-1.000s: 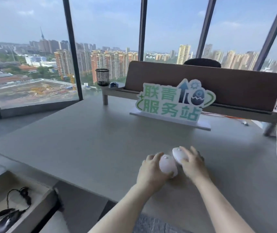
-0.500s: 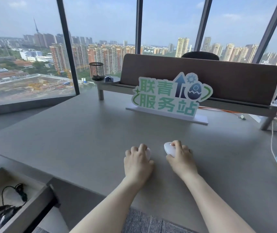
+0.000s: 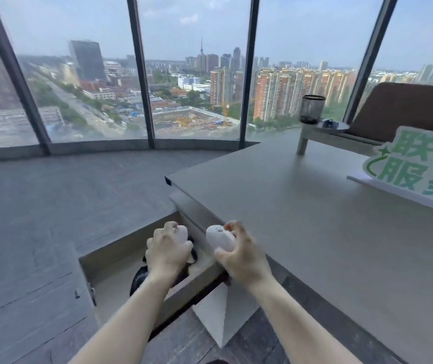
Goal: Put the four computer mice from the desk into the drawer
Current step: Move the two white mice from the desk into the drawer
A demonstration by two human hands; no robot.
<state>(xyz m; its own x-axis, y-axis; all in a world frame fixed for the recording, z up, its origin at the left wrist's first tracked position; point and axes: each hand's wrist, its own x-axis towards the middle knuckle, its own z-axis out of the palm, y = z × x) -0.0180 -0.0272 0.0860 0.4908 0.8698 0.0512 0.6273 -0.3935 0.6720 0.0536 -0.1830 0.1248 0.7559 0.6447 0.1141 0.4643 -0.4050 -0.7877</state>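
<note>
My left hand grips a white mouse and hovers over the open drawer at the desk's left end. My right hand grips a second white mouse above the drawer's right wall, next to the desk edge. Inside the drawer a black wired mouse shows partly under my left wrist, with its dark cable beside my left hand. The rest of the drawer's inside is hidden by my arms.
The grey desk stretches to the right with a green-lettered sign, a raised shelf bearing a mesh cup, and a brown partition. Grey floor and tall windows lie to the left and ahead.
Both hands lifted the white mice off the desk and carried them left to the open drawer. My view turned left, so the sign now sits at the right edge.
</note>
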